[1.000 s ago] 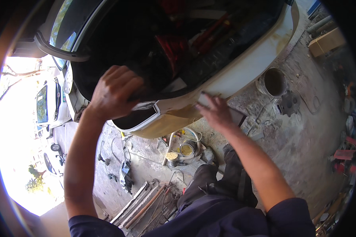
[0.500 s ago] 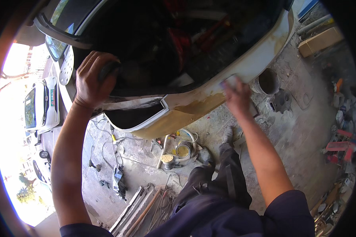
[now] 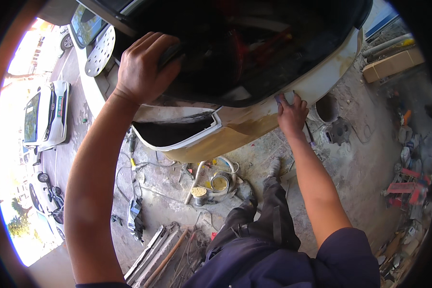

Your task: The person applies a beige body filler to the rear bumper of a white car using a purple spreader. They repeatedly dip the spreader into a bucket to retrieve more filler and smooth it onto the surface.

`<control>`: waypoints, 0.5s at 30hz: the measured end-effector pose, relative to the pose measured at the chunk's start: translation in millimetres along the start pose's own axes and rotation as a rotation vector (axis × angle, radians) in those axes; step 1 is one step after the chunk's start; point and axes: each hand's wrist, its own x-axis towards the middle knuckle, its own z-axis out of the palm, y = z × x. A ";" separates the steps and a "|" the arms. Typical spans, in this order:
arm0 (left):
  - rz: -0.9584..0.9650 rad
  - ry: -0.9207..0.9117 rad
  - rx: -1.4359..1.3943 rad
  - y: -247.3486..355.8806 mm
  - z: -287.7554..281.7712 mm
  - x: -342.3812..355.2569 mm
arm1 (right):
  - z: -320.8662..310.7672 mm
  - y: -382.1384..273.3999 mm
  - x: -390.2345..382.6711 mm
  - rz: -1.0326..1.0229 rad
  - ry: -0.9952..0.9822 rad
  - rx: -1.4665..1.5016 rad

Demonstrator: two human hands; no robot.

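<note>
The rear of a car fills the far middle, its white body panel (image 3: 321, 79) patched with tan filler. My right hand (image 3: 294, 116) is closed on a small pale pad (image 3: 289, 97) and presses it against the panel's upper edge. My left hand (image 3: 146, 67) is raised at the far left of the dark opening, fingers curled round a dark rounded object (image 3: 170, 55) whose kind I cannot make out. Just below that hand is the empty lamp recess (image 3: 175, 133), with a white rim. Inside the car, red items show dimly.
On the floor below the panel lie a hose (image 3: 230, 165), a round sanding pad (image 3: 198, 192) and cables. Long strips (image 3: 151, 254) lie near my legs. A bucket (image 3: 327, 109) stands beyond my right hand, a cardboard box (image 3: 392, 66) farther right. Parked cars (image 3: 47, 115) show outside at left.
My right hand has shifted left along the panel with the pad. My left hand has moved farther away and right, still round the dark object. The view has shifted slightly.
</note>
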 end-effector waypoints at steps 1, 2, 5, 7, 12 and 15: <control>-0.013 -0.005 0.003 -0.9 -0.9 -4.2 | 2.1 -15.7 -1.1 0.051 -0.007 -0.013; -0.014 -0.001 -0.006 -0.6 3.0 -1.2 | 10.7 -27.3 -14.8 -0.016 0.033 0.030; -0.034 -0.041 -0.002 -0.3 3.0 -1.1 | 18.9 -78.5 -66.3 -0.213 0.015 0.146; -0.045 -0.057 0.002 -0.7 2.2 -2.2 | 16.3 -69.7 -57.2 -0.263 -0.096 0.232; -0.039 -0.013 0.007 -2.0 0.7 -2.5 | 4.0 19.6 10.2 -0.141 0.025 -0.008; -0.048 -0.005 -0.012 3.8 7.7 4.3 | 29.7 6.0 -4.7 0.000 0.208 -0.019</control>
